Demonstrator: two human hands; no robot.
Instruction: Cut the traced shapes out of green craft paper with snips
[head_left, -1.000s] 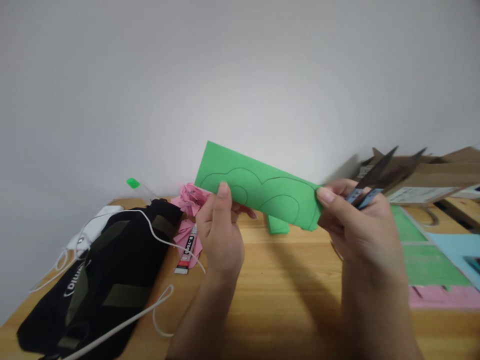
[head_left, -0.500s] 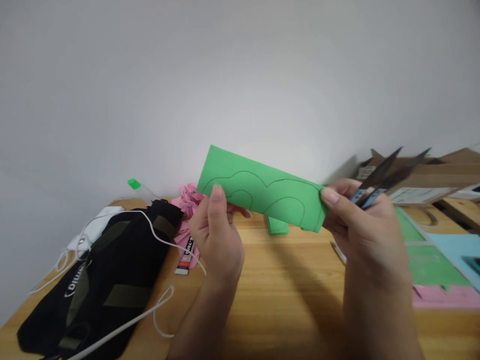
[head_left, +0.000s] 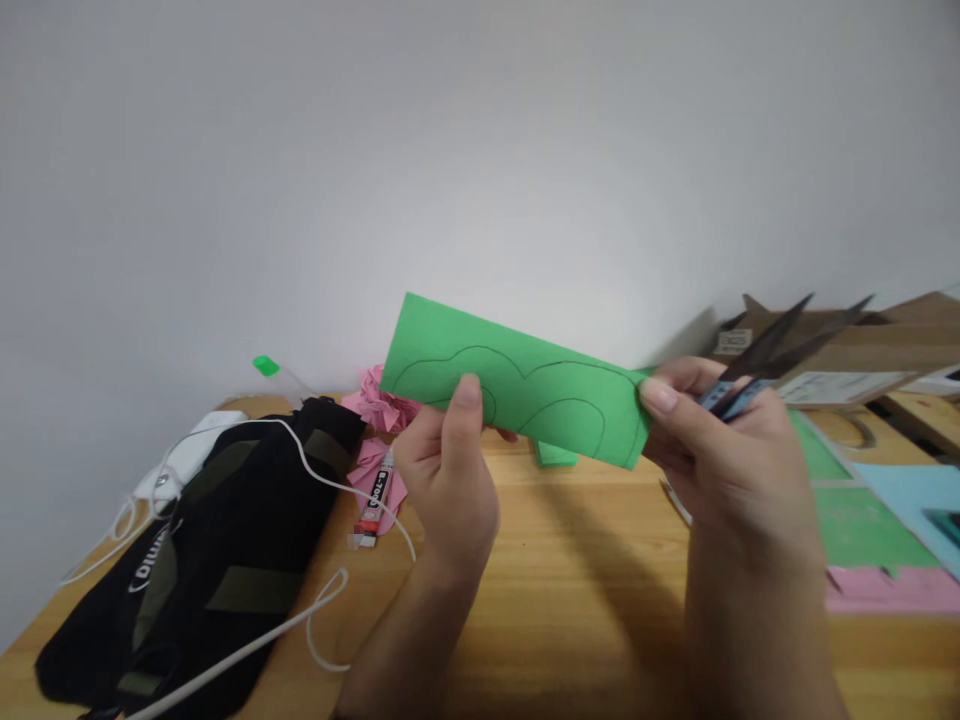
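Note:
A strip of green paper (head_left: pixel 517 375) with curved pencil outlines is held up in front of me, its right end lower than its left. My left hand (head_left: pixel 454 470) pinches its lower edge left of the middle, thumb on the front. At the right end, my right hand (head_left: pixel 720 450) grips the paper between thumb and fingers. The same hand also holds scissors (head_left: pixel 772 345), their dark blades spread and pointing up and to the right, away from the paper. Part of the scissors' handles is hidden by the fingers.
On the wooden table (head_left: pixel 555 600), a black bag (head_left: pixel 262 540), white cable, crumpled pink paper (head_left: pixel 379 400) and a glue tube (head_left: pixel 377 498) lie left. Beyond the strip is a small green piece (head_left: pixel 556 455). Right are a cardboard box (head_left: pixel 862 350) and green sheets (head_left: pixel 870 525).
My left hand has slid a little to the right along the strip's lower edge. The strip's left end has shifted slightly left. The right hand keeps its hold on the paper and scissors.

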